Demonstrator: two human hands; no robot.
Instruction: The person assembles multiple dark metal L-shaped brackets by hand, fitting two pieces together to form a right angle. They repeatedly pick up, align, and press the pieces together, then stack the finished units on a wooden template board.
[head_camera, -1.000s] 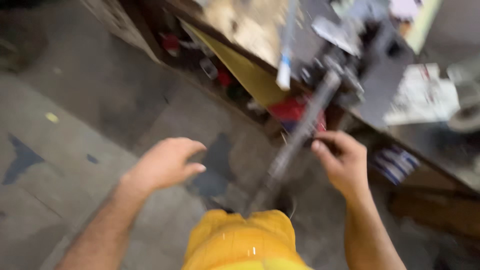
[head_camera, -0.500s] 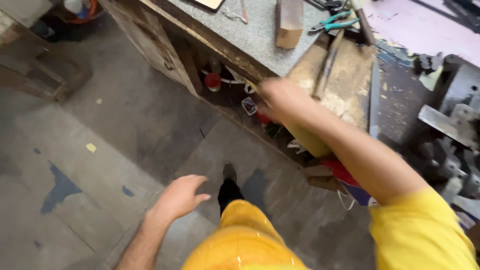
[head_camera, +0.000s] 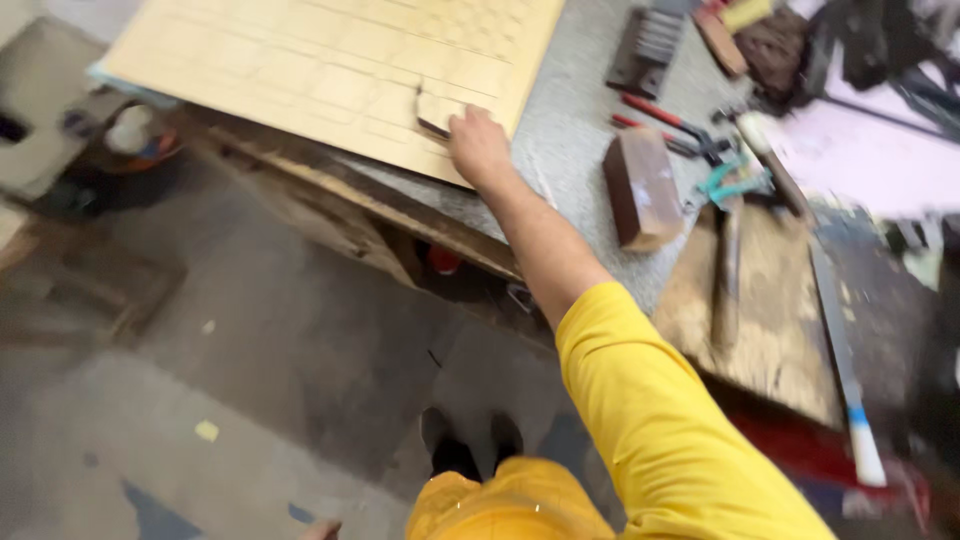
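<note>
My right hand (head_camera: 478, 146) reaches forward over the workbench, its fingers closed on a small flat wooden piece (head_camera: 437, 113) that lies at the near edge of a large pale plywood sheet (head_camera: 330, 60). The sheet is marked with faint ruled lines and covers the left part of the grey bench top (head_camera: 570, 130). My yellow sleeve (head_camera: 650, 410) fills the lower right. Only a sliver of my left hand (head_camera: 322, 528) shows at the bottom edge, too little to tell its state.
A brown wooden block (head_camera: 640, 188) stands right of my forearm. Beyond it lie red-handled pliers (head_camera: 660, 112), a teal-handled tool (head_camera: 735, 185), a dark ridged metal block (head_camera: 648, 48) and a long metal bar (head_camera: 835, 330). A worn board (head_camera: 770, 330) overhangs the bench. Concrete floor (head_camera: 250, 350) lies below.
My view swung up onto the bench. My right hand left the bench edge, reached further left onto the plywood sheet and closed on the small piece. My left hand dropped almost out of view.
</note>
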